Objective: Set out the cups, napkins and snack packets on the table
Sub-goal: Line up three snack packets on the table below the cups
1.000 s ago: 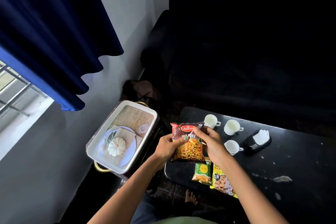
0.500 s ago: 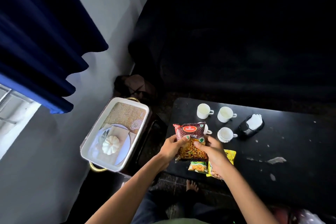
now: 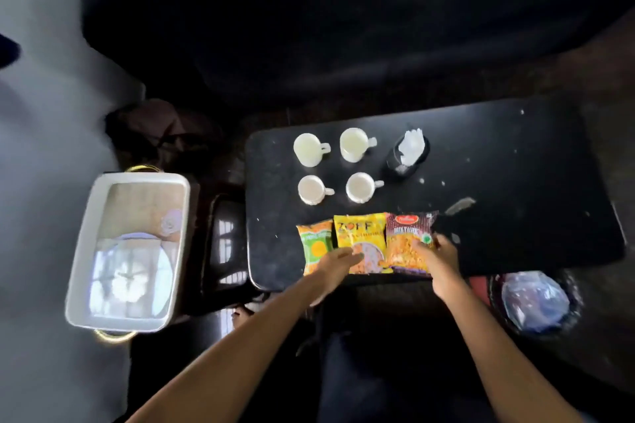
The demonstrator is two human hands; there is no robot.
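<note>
Three snack packets lie side by side near the front edge of the black table (image 3: 515, 182): a green-and-orange one (image 3: 314, 240), a yellow one (image 3: 360, 233) and a maroon one (image 3: 409, 233). My right hand (image 3: 436, 254) rests on the lower right part of the maroon packet, fingers on its face. My left hand (image 3: 336, 264) lies with loose fingers over the bottoms of the green and yellow packets. Behind them stand several white cups (image 3: 354, 144) in two rows. A black holder with white napkins (image 3: 409, 151) stands to their right.
A white tray (image 3: 82, 251) holding a plate and a white pumpkin-shaped item sits on a stand left of the table. A dark sofa (image 3: 343, 27) runs behind the table. A basket with a plastic bag (image 3: 532, 302) sits at the table's front right corner.
The maroon packet, held in both hands above the table before, now lies flat to the right of the yellow packet. My left hand has let go of it. The camera has tilted down.
</note>
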